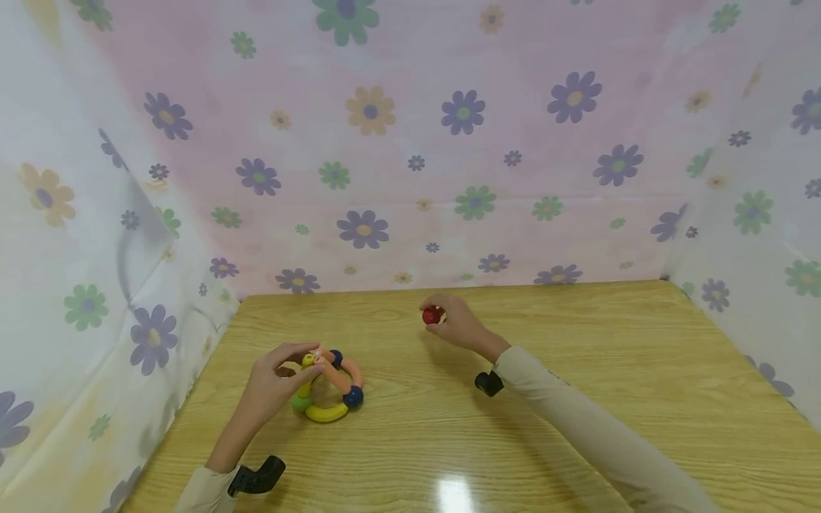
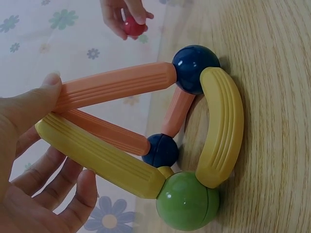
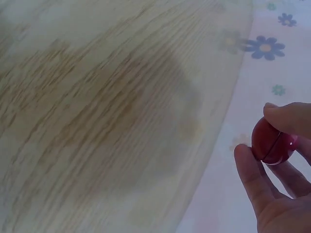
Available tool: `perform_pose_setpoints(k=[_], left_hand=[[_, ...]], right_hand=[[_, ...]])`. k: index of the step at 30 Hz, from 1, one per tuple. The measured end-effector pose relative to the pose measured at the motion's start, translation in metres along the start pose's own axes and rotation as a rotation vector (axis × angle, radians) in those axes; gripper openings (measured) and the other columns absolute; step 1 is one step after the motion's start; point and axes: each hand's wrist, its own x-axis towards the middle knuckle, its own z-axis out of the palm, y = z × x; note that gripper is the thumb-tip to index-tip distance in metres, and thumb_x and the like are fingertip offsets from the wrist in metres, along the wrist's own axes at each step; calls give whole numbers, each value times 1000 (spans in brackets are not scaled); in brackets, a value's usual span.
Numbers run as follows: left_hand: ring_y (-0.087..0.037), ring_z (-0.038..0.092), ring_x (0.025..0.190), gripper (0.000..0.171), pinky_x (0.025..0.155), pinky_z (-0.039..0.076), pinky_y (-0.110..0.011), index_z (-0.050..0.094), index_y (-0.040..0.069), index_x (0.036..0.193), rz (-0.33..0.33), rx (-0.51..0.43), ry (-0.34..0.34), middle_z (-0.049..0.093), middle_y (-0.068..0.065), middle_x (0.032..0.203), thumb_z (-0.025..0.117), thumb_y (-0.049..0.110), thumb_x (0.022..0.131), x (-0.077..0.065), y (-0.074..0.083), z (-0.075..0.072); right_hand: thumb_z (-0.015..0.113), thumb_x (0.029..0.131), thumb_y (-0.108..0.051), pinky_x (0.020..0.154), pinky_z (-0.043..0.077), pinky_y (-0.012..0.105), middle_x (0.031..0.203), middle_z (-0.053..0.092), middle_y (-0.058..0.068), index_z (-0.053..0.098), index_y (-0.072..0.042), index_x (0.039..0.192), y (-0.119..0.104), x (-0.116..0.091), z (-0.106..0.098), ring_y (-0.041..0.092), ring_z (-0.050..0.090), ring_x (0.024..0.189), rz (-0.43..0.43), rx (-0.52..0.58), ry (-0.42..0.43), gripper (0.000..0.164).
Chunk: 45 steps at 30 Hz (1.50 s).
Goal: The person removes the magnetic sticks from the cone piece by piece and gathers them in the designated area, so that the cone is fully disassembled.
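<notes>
My left hand pinches the upper ends of several straight rods where they meet at the top of a toy frame. An orange rod and a yellow rod slope down from those fingers. Below, a curved yellow piece and a curved orange piece form part of a ring, joined by dark blue balls and a green ball. Away to the right, my right hand holds a red ball between thumb and fingers, raised over the table.
The toy frame stands on the left part of a wooden table. Flower-patterned cloth rises behind the table and along both sides. A black wrist mount sits at the left wrist, another black mount at the right.
</notes>
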Motion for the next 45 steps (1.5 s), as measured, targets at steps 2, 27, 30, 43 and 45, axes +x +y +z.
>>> perform_pose_setpoints(k=[2,27,30,43,45], left_hand=[[-25,58,93,33,69,51,-31,64,8,118,10,3,0,63,-10,109,70,9,86,0,-1,0],[-26,58,91,34,67,50,-32,64,8,118,-4,-1,14,63,-10,109,71,10,85,-3,-1,1],[-27,58,91,34,67,50,-32,64,8,118,3,2,17,63,-10,109,71,10,85,-3,0,1],[-25,58,91,34,67,50,-32,64,8,119,3,3,14,63,-10,108,71,11,85,-2,-2,1],[-25,58,91,34,67,50,-32,64,8,119,-3,9,14,64,-9,107,71,12,86,-2,-1,1]], right_hand=[[72,80,3,73,50,34,108,61,13,65,0,110,6,1,1,25,57,88,16,-9,11,30],[72,80,2,80,51,39,105,63,16,61,4,113,31,5,16,31,60,96,161,-4,-37,35],[72,80,2,80,51,40,105,63,16,62,4,113,31,5,14,30,60,95,149,-2,-39,34],[70,83,-1,81,51,40,108,62,16,62,4,115,27,4,10,31,59,99,146,-31,-70,33],[70,84,-2,81,50,40,110,61,16,62,3,115,26,5,7,31,58,101,137,-55,-71,32]])
